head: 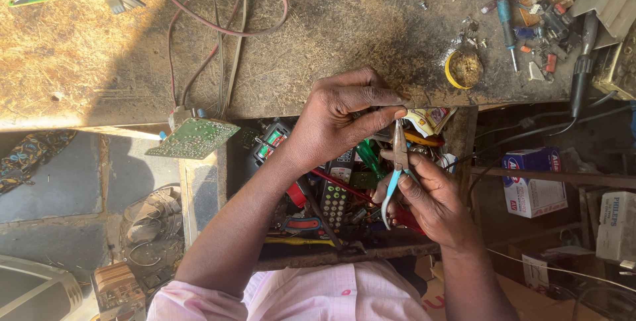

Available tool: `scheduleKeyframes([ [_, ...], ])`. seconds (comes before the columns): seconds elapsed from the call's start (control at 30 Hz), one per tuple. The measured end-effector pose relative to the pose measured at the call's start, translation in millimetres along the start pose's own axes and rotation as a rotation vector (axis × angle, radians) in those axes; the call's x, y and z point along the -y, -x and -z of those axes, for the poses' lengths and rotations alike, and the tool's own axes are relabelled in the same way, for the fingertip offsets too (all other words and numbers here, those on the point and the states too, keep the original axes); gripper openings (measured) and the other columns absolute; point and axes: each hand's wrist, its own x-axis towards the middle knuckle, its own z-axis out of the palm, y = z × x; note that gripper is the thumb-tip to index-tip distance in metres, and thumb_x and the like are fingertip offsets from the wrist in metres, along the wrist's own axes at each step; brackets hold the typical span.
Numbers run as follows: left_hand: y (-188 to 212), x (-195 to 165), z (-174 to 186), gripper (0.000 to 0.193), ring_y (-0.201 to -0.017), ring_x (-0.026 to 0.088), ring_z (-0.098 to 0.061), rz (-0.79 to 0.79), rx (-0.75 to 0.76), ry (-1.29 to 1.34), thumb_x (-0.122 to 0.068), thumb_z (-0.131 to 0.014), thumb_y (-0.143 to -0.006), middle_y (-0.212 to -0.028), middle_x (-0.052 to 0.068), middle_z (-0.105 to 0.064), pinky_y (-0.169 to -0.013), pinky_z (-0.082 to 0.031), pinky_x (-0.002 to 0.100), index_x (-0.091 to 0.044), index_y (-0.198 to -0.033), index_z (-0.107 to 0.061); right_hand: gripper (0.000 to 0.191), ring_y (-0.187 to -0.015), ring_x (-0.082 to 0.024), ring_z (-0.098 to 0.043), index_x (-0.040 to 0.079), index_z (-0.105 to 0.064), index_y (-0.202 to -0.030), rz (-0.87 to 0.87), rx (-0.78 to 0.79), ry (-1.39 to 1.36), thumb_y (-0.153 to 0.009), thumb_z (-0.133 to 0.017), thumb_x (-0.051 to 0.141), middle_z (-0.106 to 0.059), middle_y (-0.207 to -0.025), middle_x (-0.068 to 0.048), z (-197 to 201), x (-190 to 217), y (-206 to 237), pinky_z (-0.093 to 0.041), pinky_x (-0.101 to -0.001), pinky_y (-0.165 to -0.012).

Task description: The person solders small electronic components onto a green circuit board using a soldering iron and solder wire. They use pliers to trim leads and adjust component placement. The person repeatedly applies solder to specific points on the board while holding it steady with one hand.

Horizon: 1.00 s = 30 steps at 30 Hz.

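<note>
I am seeing hard daylight falling across the scuffed brown wooden workbench top (344,23), washing its left part pale and throwing a crisp dark shadow over its middle, while the cluttered open drawer of tools and parts (331,188) below is sitting in dim shade. The left hand (334,119) and right hand (430,198) are showing sharp and evenly lit, with a small glint on the light-blue-handled metal pliers (397,168). Toward the corners, detail is softening slightly and lines are bending a little.

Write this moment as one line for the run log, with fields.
left hand: pinches small part at pliers tip | right hand: grips blue-handled pliers | below: open drawer of tools | bench: worn, wires
</note>
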Motion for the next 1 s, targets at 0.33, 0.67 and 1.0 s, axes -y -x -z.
scheduleKeyframes([
  [0.33,0.5,0.6,1.1,0.018,-0.093,0.016,-0.072,-0.007,0.015,-0.007,-0.008,-0.078,-0.097,-0.1,0.006,-0.07,-0.08,-0.062,0.029,-0.005,-0.115,-0.076,0.043,-0.085,-0.018,-0.07,-0.008,-0.052,-0.142,0.079,0.011,0.048,-0.109,-0.052,0.019,-0.071,-0.091,-0.013,3.3,-4.3,-1.4,-0.059,-0.0327,-0.08],
  [0.67,0.7,1.5,-0.6,0.017,-0.095,0.016,-0.074,-0.033,0.004,-0.037,-0.009,-0.078,-0.098,-0.102,0.006,-0.072,-0.082,-0.063,0.03,-0.005,-0.114,-0.076,0.039,-0.077,-0.011,-0.068,-0.005,-0.055,-0.141,0.053,-0.042,0.223,-0.109,-0.05,0.017,-0.073,-0.084,-0.008,2.3,1.6,0.3,-0.047,-0.023,-0.065],
  [1.0,1.3,1.7,-2.0,0.019,-0.093,0.016,-0.074,-0.009,0.004,-0.051,-0.011,-0.078,-0.096,-0.101,0.006,-0.071,-0.079,-0.062,0.029,-0.005,-0.114,-0.076,0.042,-0.083,-0.011,-0.072,-0.005,-0.055,-0.142,0.121,-0.045,0.283,-0.109,-0.053,0.021,-0.074,-0.088,-0.009,-2.9,4.7,-1.4,-0.057,-0.0244,-0.075],
])
